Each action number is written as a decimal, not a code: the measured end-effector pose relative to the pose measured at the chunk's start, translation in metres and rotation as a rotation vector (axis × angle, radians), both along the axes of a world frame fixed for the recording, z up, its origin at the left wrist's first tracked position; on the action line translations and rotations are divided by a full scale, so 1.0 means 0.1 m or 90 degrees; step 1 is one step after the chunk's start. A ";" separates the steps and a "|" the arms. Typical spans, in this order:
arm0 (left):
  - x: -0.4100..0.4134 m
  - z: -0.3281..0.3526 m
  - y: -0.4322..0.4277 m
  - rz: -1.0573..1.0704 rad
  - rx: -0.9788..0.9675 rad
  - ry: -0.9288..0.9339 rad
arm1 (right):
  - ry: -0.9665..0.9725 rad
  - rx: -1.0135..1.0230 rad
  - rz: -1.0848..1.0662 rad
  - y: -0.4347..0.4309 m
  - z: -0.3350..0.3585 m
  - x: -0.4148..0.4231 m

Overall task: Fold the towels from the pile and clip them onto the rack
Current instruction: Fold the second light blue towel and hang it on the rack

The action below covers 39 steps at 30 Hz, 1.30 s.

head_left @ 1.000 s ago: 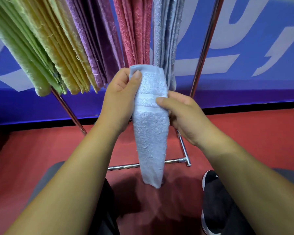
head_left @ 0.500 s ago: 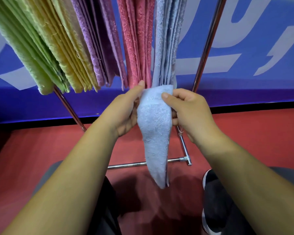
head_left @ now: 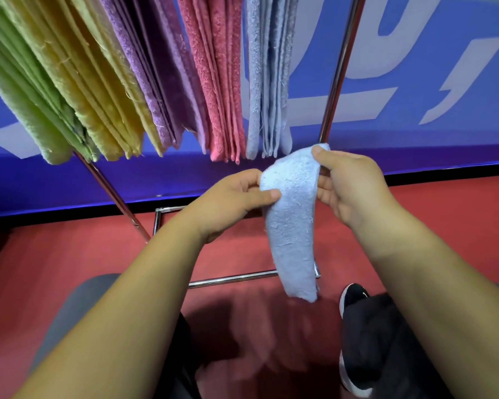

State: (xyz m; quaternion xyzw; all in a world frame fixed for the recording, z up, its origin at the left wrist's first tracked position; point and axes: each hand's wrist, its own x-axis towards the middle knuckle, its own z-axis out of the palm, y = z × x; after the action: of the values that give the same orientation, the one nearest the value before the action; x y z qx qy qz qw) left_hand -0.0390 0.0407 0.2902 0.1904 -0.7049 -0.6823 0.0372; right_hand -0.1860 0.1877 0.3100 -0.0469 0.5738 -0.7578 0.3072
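Shifted down and rightward since half a second ago, bringing the folded pale-blue towel [head_left: 291, 226] just under the hems of the hung blue towels [head_left: 268, 82] on the rack [head_left: 339, 67]. Pinched with the left hand [head_left: 231, 208] at its left edge, thumb in front; clamped with the right hand [head_left: 349, 185] at the raised top corner. Hanging free before the low crossbar [head_left: 231, 279], over the red floor [head_left: 69, 254]

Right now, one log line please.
left hand: pinches blue towel; right hand: pinches its top edge; state: folded, hanging, not yet clipped
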 end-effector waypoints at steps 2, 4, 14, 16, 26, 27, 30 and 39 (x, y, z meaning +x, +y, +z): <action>-0.04 0.01 0.06 0.030 0.017 0.026 | -0.055 -0.031 -0.011 -0.02 -0.04 -0.03; -0.07 0.02 0.10 0.051 0.009 0.026 | -0.098 -0.053 -0.008 -0.05 -0.10 -0.06; -0.04 0.07 0.01 0.221 0.086 0.042 | -0.038 0.071 0.145 -0.20 -0.20 0.15; -0.01 0.08 -0.04 0.270 0.109 0.039 | -0.003 0.091 0.176 -0.22 -0.19 0.20; 0.11 0.06 -0.23 0.354 0.050 -0.020 | 0.283 0.164 0.293 -0.28 -0.30 0.39; 0.11 0.05 -0.24 0.358 0.032 -0.022 | 0.305 0.180 0.284 -0.28 -0.32 0.39; 0.12 0.06 -0.25 0.355 -0.027 -0.022 | 0.337 0.192 0.258 -0.29 -0.35 0.37; 0.13 0.04 -0.26 0.061 -0.033 0.017 | 0.338 0.139 0.167 -0.28 -0.32 0.16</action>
State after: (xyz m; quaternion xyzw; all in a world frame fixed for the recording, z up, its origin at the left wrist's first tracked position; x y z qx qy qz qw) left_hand -0.0257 0.0149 0.2944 0.2140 -0.7119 -0.6636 0.0841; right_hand -0.1698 0.1599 0.2785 -0.2832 0.7007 -0.6073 0.2451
